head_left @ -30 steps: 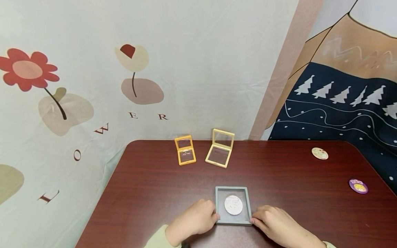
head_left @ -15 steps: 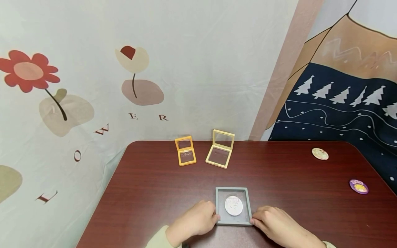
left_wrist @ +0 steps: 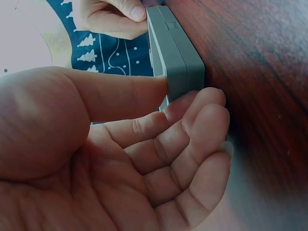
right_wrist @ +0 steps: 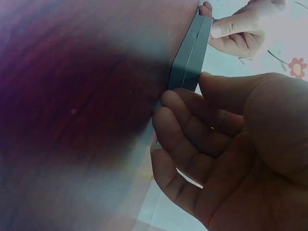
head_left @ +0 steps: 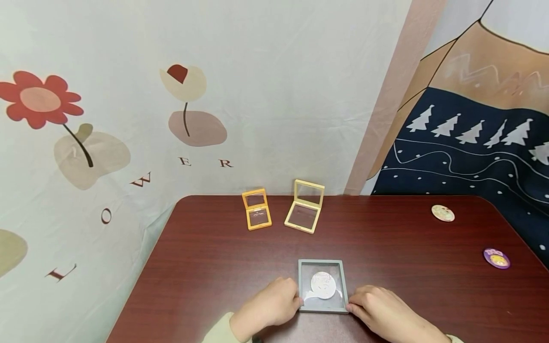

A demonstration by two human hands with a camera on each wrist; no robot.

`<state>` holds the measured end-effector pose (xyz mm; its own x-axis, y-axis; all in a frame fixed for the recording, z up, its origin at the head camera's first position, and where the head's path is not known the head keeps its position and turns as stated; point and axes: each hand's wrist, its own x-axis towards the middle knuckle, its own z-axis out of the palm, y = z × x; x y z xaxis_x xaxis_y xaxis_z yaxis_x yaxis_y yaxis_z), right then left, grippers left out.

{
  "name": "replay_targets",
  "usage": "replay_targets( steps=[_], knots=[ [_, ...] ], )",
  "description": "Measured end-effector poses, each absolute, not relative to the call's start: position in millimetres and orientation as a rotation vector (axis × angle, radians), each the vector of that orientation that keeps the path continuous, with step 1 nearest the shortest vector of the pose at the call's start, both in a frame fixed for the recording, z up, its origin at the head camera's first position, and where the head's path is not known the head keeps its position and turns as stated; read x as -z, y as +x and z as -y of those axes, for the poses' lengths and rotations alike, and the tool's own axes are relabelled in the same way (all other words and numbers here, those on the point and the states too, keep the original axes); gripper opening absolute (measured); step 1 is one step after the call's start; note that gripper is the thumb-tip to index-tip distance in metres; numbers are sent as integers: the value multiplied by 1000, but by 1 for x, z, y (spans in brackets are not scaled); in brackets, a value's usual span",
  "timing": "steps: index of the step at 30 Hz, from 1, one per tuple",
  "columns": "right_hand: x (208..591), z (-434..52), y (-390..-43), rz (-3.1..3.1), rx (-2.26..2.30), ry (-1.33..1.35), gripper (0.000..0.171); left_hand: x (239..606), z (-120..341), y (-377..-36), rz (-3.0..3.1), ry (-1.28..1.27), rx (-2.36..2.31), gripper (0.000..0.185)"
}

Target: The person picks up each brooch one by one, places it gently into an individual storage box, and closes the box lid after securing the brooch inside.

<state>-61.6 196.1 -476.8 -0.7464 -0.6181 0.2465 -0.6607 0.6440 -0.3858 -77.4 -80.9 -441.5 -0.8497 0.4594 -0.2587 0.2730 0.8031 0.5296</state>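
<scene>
A grey square display frame lies near the front of the table, its two halves closed together with a seam along the side. Behind its clear film sits a round whitish disc, in the middle of the window. My left hand pinches the near left corner, thumb on the top rim and fingers against the side. At the near right corner my right hand grips in the same way. In the left wrist view, the frame's grey side shows between thumb and fingertips.
Toward the back edge stand two opened frames, an orange one and a pale yellow one. On the right lie a cream round badge and a purple round badge. A printed cloth hangs behind the table.
A bright reflection now crosses the film near the disc. Both hands keep their hold on the grey frame, which stays in practically the same place.
</scene>
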Motion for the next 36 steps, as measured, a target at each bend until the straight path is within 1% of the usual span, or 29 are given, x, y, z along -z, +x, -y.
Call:
replay_targets(
  steps=[5,7,11,16,25,28,32,36],
  knots=[
    [468,-199,-61,2794,-652,990,11,442,81,-78,-2618,560,-685,43],
    [464,-202,-61,2788,-619,943,8,442,80,-79,-2622,562,-680,42],
    [457,-213,-62,2739,-566,829,14,441,80,-79,-2624,568,-679,40],
    [449,-231,-66,2649,-567,698,22,440,81,-77,-2619,573,-707,42],
    [442,-268,-69,2647,-538,481,25,444,92,-76,-2661,610,-792,39],
    [442,-283,-69,2629,-530,430,27,447,99,-79,-2736,617,-772,30],
    [445,-304,-68,2612,-516,383,31,451,110,-86,-2862,604,-685,12],
    [449,-323,-67,2633,-493,317,32,451,121,-93,-2963,576,-675,6]
  ],
)
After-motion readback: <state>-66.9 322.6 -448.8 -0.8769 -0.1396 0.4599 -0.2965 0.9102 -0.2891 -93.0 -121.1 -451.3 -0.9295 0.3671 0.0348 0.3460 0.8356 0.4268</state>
